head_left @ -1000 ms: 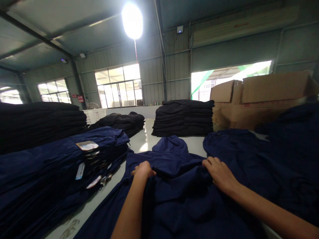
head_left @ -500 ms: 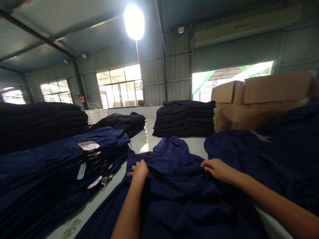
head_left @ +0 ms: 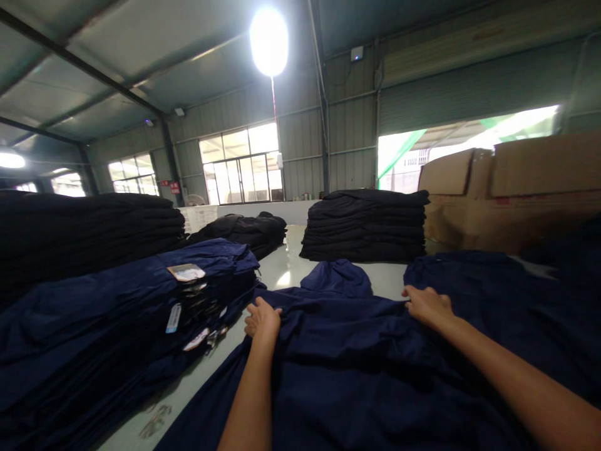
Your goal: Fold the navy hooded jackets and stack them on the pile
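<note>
A navy blue hooded jacket is spread across the table in front of me, its hood lying at the far end. My left hand is closed on the jacket's left shoulder, fingers curled over the cloth. At the opposite shoulder, my right hand pinches the fabric near its upper edge. The cloth between both hands is drawn fairly straight, with creases lower down. Some fingertips are hidden by the hands themselves.
On the left lies a stack of navy garments with paper tags. Black folded garments are piled at the back of the pale table. More navy clothing and a cardboard box are on the right.
My right hand has moved right and slightly up with the jacket's shoulder, widening the gap between my hands and straightening the cloth. The view has turned slightly left.
</note>
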A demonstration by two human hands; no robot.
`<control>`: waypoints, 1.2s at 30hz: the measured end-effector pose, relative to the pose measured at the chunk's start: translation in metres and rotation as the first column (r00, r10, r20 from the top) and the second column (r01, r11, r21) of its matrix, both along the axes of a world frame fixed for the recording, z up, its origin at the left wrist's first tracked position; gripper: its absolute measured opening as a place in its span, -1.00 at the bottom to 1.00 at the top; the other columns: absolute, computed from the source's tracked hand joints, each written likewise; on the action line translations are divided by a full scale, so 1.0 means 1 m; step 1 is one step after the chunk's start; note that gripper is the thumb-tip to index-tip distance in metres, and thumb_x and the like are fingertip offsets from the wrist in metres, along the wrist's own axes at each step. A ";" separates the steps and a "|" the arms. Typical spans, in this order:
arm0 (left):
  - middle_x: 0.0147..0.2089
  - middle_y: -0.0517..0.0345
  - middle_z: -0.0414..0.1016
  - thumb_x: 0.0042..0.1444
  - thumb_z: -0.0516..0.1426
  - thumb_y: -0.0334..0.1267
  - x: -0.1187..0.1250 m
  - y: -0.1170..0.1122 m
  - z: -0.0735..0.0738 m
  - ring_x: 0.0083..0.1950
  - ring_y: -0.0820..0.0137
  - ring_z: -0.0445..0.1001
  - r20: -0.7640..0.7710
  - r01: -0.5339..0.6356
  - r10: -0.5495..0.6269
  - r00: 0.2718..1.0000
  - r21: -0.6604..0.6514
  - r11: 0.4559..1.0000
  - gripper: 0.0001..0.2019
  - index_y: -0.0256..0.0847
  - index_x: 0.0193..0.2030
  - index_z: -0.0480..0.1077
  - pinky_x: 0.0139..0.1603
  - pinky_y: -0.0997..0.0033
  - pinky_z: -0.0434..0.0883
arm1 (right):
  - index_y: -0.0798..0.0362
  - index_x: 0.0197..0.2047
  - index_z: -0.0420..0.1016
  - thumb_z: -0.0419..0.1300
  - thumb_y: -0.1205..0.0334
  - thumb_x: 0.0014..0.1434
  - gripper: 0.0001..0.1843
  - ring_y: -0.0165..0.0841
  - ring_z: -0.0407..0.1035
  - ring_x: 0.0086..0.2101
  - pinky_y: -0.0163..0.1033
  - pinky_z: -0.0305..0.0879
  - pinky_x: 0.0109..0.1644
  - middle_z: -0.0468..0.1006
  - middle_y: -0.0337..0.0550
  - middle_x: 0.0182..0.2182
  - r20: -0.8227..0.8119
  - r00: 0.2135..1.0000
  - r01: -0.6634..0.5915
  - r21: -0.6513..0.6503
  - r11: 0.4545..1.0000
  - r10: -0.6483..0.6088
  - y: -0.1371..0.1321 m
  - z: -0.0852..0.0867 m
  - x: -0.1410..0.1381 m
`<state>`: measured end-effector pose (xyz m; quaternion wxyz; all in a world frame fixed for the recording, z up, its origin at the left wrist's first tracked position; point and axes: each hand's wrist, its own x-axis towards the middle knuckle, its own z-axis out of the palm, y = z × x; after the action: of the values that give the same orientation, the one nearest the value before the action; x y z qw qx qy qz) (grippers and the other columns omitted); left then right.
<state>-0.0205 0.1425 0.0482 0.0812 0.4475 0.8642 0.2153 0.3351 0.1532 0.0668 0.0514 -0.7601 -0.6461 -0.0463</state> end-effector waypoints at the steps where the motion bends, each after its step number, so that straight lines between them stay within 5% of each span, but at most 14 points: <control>1: 0.13 -0.23 0.29 -0.01 0.18 -0.11 -0.001 0.000 0.000 0.07 0.01 0.35 0.025 -0.002 0.002 1.000 -0.020 1.000 -0.45 -0.20 0.12 0.20 -0.06 0.10 0.30 | -0.06 -0.10 0.45 0.02 0.17 0.10 -0.68 -0.10 0.28 -0.02 -0.10 0.15 -0.13 0.51 -0.05 -0.09 -0.014 1.000 -0.004 -0.010 1.000 0.004 0.001 -0.002 -0.001; 4: 0.03 -0.19 0.41 -0.23 0.31 -0.32 -0.003 0.001 0.002 0.10 -0.01 0.34 0.051 0.033 -0.032 0.998 -0.029 0.999 -0.44 -0.19 -0.01 0.31 0.04 0.01 0.22 | -0.09 -0.21 0.48 0.13 0.09 0.01 -0.75 -0.18 0.33 -0.07 -0.17 0.17 -0.15 0.54 -0.15 -0.14 -0.050 0.998 -0.037 -0.053 0.998 0.034 0.004 -0.007 -0.004; 7: -0.05 -0.10 0.49 -0.14 0.21 -0.47 -0.008 0.001 0.007 0.07 0.06 0.38 0.055 0.077 -0.080 0.995 0.051 0.996 -0.63 -0.17 -0.13 0.38 0.10 0.02 0.17 | -0.05 -0.33 0.51 0.06 0.12 0.09 -0.78 -0.22 0.36 -0.10 -0.18 0.17 -0.16 0.55 -0.15 -0.18 -0.067 0.998 -0.024 -0.074 0.997 0.019 0.006 -0.007 0.000; 11: 0.01 -0.17 0.45 0.13 0.01 -0.38 -0.012 0.004 0.013 0.03 0.14 0.43 0.085 0.062 -0.083 0.993 0.222 0.973 -0.53 -0.21 0.20 0.12 0.00 0.18 0.30 | -0.02 -0.16 0.49 -0.17 0.13 0.24 -0.59 -0.10 0.28 0.00 -0.06 0.16 -0.12 0.47 0.01 -0.05 -0.051 0.992 0.117 -0.020 0.993 -0.117 0.001 -0.005 0.001; 13: 0.13 -0.14 0.35 0.18 -0.05 -0.38 -0.009 0.007 0.013 0.10 0.26 0.37 0.091 0.086 -0.118 0.989 0.302 0.950 -0.44 -0.25 0.31 -0.11 0.05 0.34 0.29 | 0.03 0.00 0.40 -0.14 0.18 0.23 -0.60 -0.04 0.20 0.06 -0.01 0.14 -0.09 0.39 0.09 0.04 -0.024 0.986 0.164 0.038 0.986 -0.163 -0.004 -0.002 -0.006; 16: 0.27 -0.01 0.18 0.12 0.03 -0.40 0.002 0.012 0.006 0.18 0.39 0.29 0.091 0.170 -0.211 0.973 0.333 0.927 -0.39 -0.22 0.31 -0.09 0.09 0.55 0.24 | 0.11 0.01 0.38 -0.06 0.20 0.20 -0.62 -0.05 0.23 0.04 -0.02 0.12 -0.03 0.39 0.12 0.02 0.018 0.993 0.113 0.053 0.992 -0.114 -0.016 0.003 -0.026; 20: 0.26 -0.24 0.12 -0.08 0.15 -0.44 0.011 0.013 -0.004 0.16 0.10 0.29 0.134 0.131 -0.160 0.978 0.203 0.970 -0.28 -0.28 0.26 0.02 0.05 0.25 0.30 | 0.13 -0.17 0.52 -0.04 -0.05 0.17 -0.52 -0.07 0.39 -0.10 -0.06 0.20 -0.09 0.53 0.12 -0.14 -0.002 1.000 -0.027 -0.103 0.994 0.027 -0.039 0.002 -0.061; 23: 0.15 -0.39 0.23 -0.15 0.17 -0.44 0.008 0.011 -0.007 0.13 -0.11 0.27 0.152 0.048 -0.062 0.986 0.094 0.994 -0.27 -0.33 0.23 0.06 -0.04 -0.01 0.31 | 0.14 0.12 0.33 0.04 -0.17 0.06 -0.31 0.02 0.33 -0.02 0.08 0.17 -0.02 0.48 0.16 -0.05 -0.012 0.994 -0.112 -0.201 0.973 0.112 -0.061 -0.008 -0.082; 26: 0.05 -0.20 0.39 -0.12 0.15 -0.45 0.004 0.009 -0.004 0.12 -0.02 0.30 0.124 0.085 -0.097 0.988 0.094 0.992 -0.40 -0.20 0.14 0.19 -0.03 0.01 0.28 | 0.08 0.29 0.04 0.15 0.18 0.04 -0.24 0.03 0.21 0.08 0.20 0.06 0.06 0.37 0.13 0.09 0.085 0.984 -0.134 -0.226 0.965 0.156 -0.073 -0.019 -0.088; 31: 0.05 0.11 0.41 0.05 0.08 -0.37 0.008 0.003 0.009 0.14 0.28 0.26 -0.034 0.234 -0.234 0.972 0.280 0.931 -0.61 -0.04 0.05 0.26 0.11 0.23 0.13 | 0.12 0.18 0.24 -0.10 0.57 0.05 -0.40 -0.15 0.28 0.03 0.11 0.02 0.13 0.46 0.07 0.00 0.157 0.960 -0.218 -0.100 0.971 0.232 -0.073 -0.022 -0.073; 36: -0.05 0.05 0.42 0.09 -0.05 -0.45 0.006 -0.005 0.008 0.05 0.23 0.29 -0.253 0.129 -0.061 0.965 0.260 0.957 -0.67 -0.05 -0.10 0.40 0.03 0.14 0.14 | 0.08 -0.06 0.44 -0.09 0.66 -0.07 -0.42 -0.17 0.36 -0.08 -0.14 0.26 -0.10 0.49 0.02 -0.11 0.219 0.954 -0.216 0.027 0.976 0.205 -0.084 -0.011 -0.052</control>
<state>-0.0142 0.1379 0.0560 -0.0777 0.5186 0.8067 0.2725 0.2828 0.0695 0.0562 0.0052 -0.6758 -0.7238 -0.1391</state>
